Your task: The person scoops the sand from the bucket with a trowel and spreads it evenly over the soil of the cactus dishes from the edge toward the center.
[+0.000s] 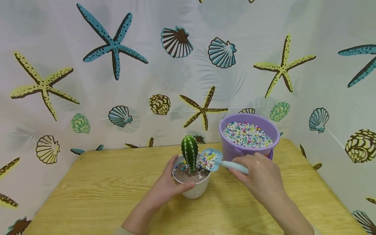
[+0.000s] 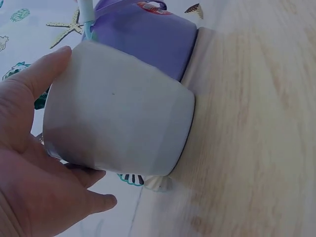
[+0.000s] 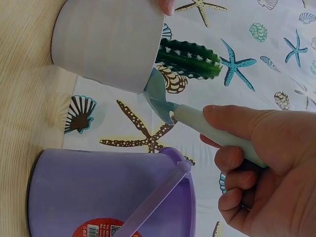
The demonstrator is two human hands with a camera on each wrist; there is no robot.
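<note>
**Head view: scoop of coloured pebbles held over the cactus pot**

Head camera looks down on a light wooden table (image 1: pixel 117 195) set against a white curtain printed with starfish and shells (image 1: pixel 117 65). Near the middle of the table stands a small round white ceramic pot (image 1: pixel 194 191) filled with brown soil, with a ribbed green cactus (image 1: pixel 190 152) standing upright in it. A few coloured pebbles already lie on the soil around the cactus stem.

The left hand (image 1: pixel 165 187) wraps round the near left side of the white pot, thumb curled over the front wall and fingers behind. The left wrist view shows the same grip, palm and fingers pressed against the pot wall (image 2: pixel 118 123), with the pot's base resting on the table.

The right hand (image 1: pixel 259 178) grips the pale blue handle of a small light blue plastic scoop (image 1: pixel 212 160), fingers curled round it and thumb on top, as the right wrist view also shows (image 3: pixel 256 163). The scoop's bowl holds a heap of small multicoloured pebbles (image 1: pixel 208 160) and sits over the pot's right rim, just beside the cactus.

Behind the right hand, a round purple plastic bucket (image 1: pixel 249 130) stands on the table, filled near the brim with the same pastel pebbles. Its handle hangs down against the front wall.
</note>
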